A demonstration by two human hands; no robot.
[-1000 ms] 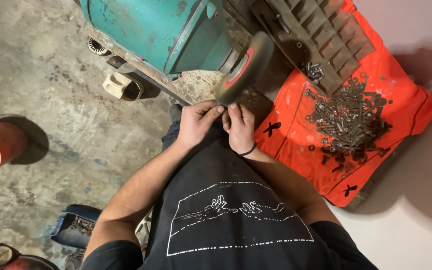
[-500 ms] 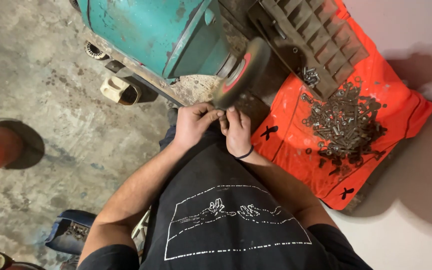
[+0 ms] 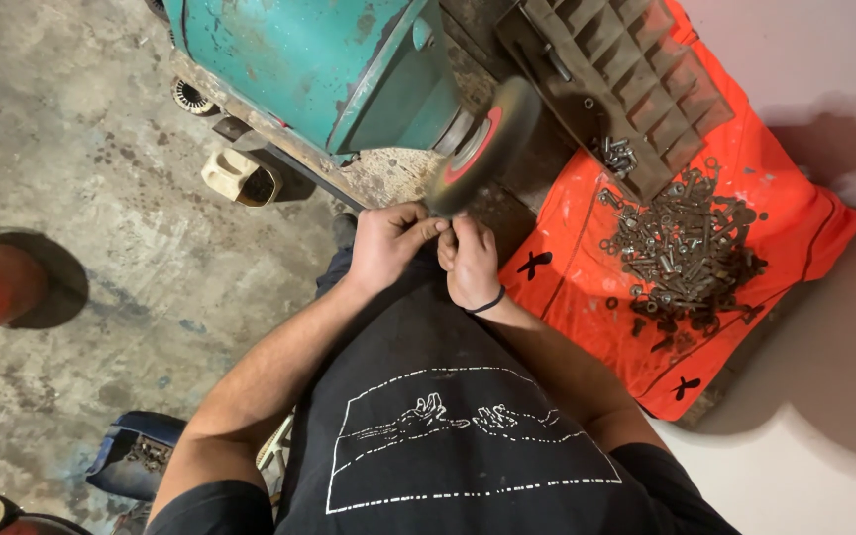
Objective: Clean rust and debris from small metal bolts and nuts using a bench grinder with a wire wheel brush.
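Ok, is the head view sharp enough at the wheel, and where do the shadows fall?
Head view: the wheel is motion-blurred, its rim smeared; both hands, left hand and right hand, look fairly sharp, but whatever they pinch is too small to tell. Soft shadows darken the pale floor right of the orange cloth; no glare.
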